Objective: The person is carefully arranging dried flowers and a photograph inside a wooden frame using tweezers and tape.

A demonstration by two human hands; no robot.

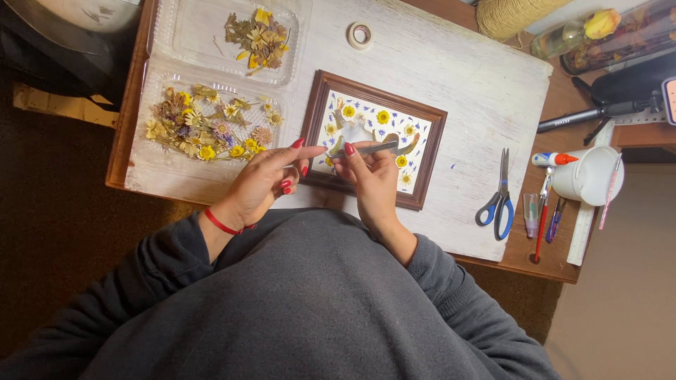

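Note:
A brown picture frame lies on a white-painted board; pressed yellow flowers and small blue petals are laid out on its white backing. My right hand grips metal tweezers level over the frame's near half, their tip pointing right toward a curved brownish leaf. My left hand rests at the frame's left edge, index finger stretched out to the tweezers' blunt end. Both hands have red nails; a red band circles the left wrist.
A clear plastic clamshell at the left holds dried flowers in both halves. A tape roll sits at the back. Blue-handled scissors, a white cup, pens, a glue stick and a ruler lie at the right; twine spool behind.

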